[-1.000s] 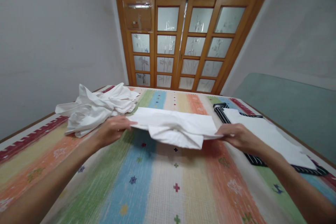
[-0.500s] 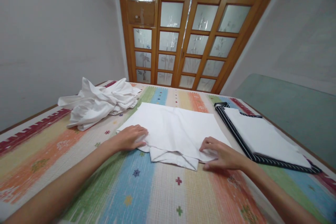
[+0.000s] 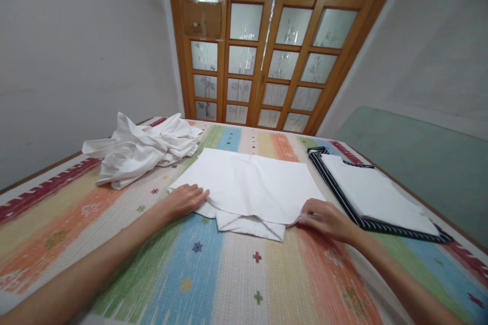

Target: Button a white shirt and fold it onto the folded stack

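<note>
A folded white shirt [image 3: 255, 183] lies flat in front of me, and a creased flap sticks out from its near edge. At the near left corner, my left hand [image 3: 188, 199] is closed on the cloth, its thumb mostly hidden. My right hand [image 3: 320, 218] pinches the near right edge between thumb and curled fingers, and the cloth there is slightly raised. The shirt's middle rests on the striped cover.
A crumpled white garment [image 3: 143, 150] lies at the left. To the right is a folded white garment [image 3: 375, 195] on black-striped cloth [image 3: 404, 231]. The multicoloured cover [image 3: 236, 279] spreads beneath everything. Walls flank both sides; wooden glazed doors [image 3: 261, 68] stand beyond the far edge.
My right hand has shifted slightly outward and away from me, closing on the shirt's near right edge. My left hand has moved a little left, still on the near left corner.
</note>
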A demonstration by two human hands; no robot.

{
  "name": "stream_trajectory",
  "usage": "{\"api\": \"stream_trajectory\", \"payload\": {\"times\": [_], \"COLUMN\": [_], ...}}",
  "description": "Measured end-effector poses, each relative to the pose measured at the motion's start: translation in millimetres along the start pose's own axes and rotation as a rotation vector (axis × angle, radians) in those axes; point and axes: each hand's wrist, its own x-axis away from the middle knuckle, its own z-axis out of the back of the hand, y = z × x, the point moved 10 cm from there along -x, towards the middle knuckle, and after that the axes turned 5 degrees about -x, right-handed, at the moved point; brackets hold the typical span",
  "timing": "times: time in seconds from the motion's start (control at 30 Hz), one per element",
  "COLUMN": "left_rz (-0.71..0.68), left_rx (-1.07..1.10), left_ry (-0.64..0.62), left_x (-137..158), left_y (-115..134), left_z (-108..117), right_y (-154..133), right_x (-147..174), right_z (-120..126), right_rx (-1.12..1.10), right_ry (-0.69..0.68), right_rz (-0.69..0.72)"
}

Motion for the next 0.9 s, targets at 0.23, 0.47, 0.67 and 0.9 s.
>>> {"api": "stream_trajectory", "payload": {"times": [0.23, 0.47, 0.67, 0.9], "left_rz": [0.219, 0.373, 0.477, 0.572], "left_rx": [0.158, 0.293, -0.015, -0.269], "left_ry": [0.108, 0.244, 0.331, 0.509], "left_x": [-3, -2, -37, -96], "left_y": [-35, -56, -80, -89], "left_z": [10, 61, 117, 125], "right_y": [-2, -3, -3, -43], "right_x": [5, 13, -14, -81], "right_z": [9, 21, 88, 142], "right_rx": [-0.094, -0.179, 0.263, 0.604], "right_ry": [0.142, 0.147, 0.455, 0.891], "right_rz": [-0.005, -0.062, -0.075, -0.025]}}
